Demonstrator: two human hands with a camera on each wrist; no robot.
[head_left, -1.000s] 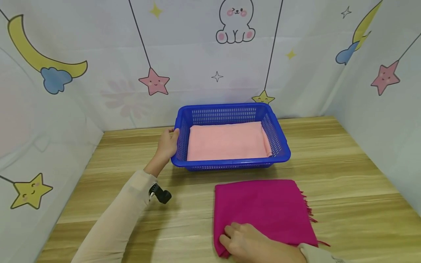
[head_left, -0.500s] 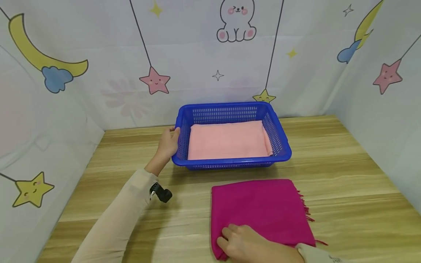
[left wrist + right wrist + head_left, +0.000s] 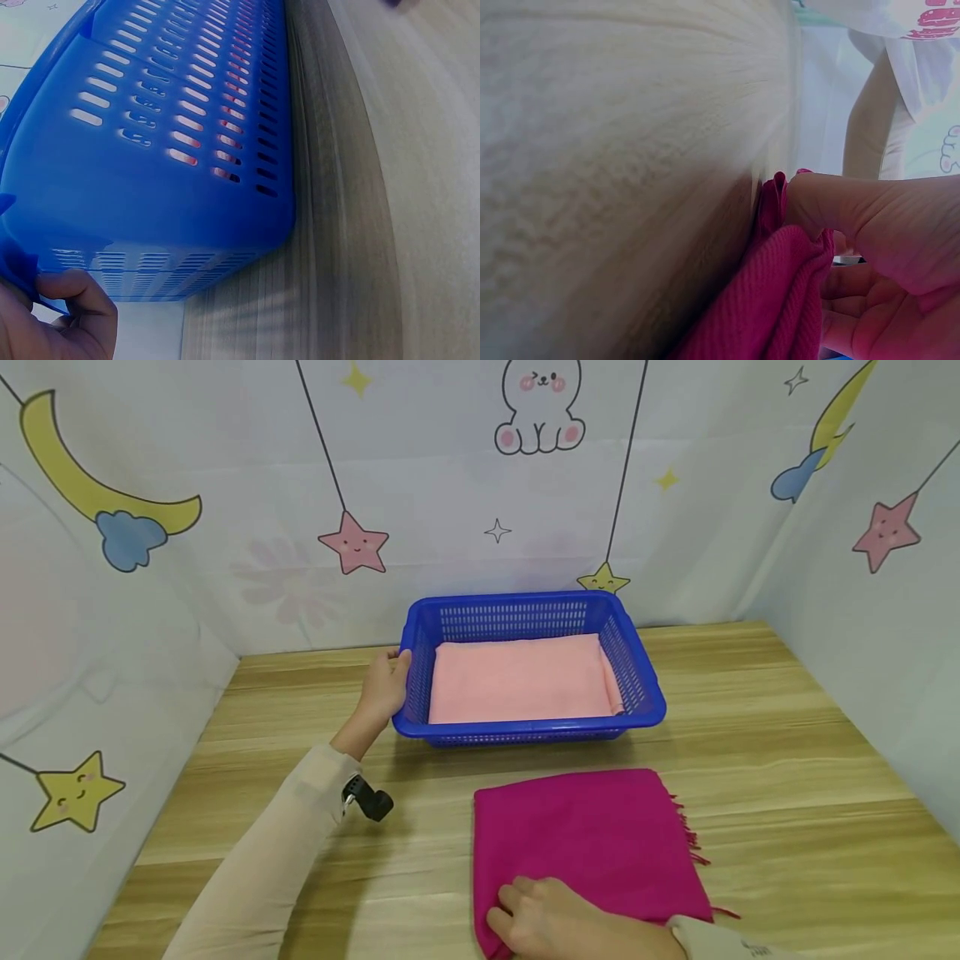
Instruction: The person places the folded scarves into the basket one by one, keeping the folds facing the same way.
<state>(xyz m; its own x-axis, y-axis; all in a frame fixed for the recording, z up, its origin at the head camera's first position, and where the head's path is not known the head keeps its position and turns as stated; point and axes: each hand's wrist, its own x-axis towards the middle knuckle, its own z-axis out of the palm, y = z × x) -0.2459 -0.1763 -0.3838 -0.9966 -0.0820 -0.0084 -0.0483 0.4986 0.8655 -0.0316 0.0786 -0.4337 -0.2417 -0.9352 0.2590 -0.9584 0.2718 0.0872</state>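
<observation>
A blue plastic basket point(image 3: 525, 727) stands at the back of the table with a folded pink cloth point(image 3: 521, 681) lying flat inside. My left hand point(image 3: 383, 685) grips the basket's left rim; in the left wrist view the thumb point(image 3: 75, 285) curls over that rim. Closer to me lies a folded magenta scarf point(image 3: 585, 835) with fringe along its right side. My right hand point(image 3: 543, 917) pinches the scarf's near left corner. In the right wrist view, folds of the scarf point(image 3: 772, 285) sit between thumb and fingers.
The wood-grain table point(image 3: 787, 793) runs on to the right of the scarf. White fabric point(image 3: 442, 485) printed with stars and moons hangs behind and at both sides. A black strap device point(image 3: 367, 797) is on the left wrist.
My right hand has drawn the scarf slightly left and towards me over the table. The left hand stays on the basket rim, and the basket has not visibly moved on the table.
</observation>
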